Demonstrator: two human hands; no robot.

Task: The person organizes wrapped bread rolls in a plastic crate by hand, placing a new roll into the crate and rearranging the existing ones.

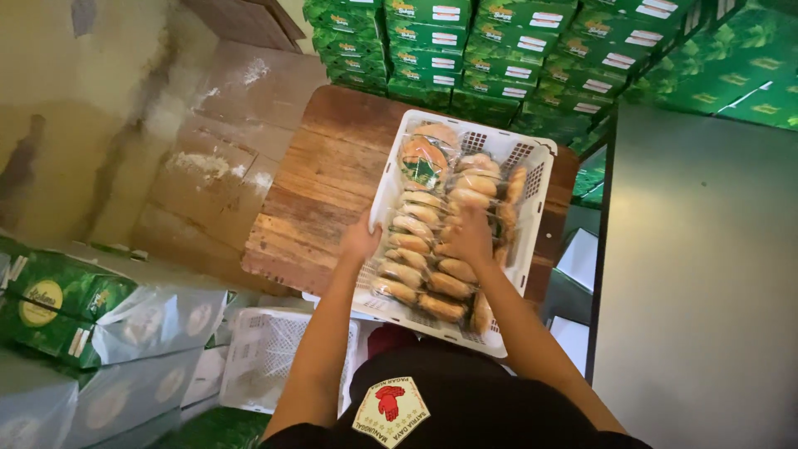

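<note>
left hand (359, 243) gripping crate (384, 193) rim | right hand (470, 235) closed on buns (432, 283) inside | bench (320, 187) beneath

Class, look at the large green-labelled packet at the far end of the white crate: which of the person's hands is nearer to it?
Right. The right hand rests on the wrapped buns mid-crate, closer to the green-labelled packet. The left hand grips the white crate at its left rim, slightly farther back.
</note>
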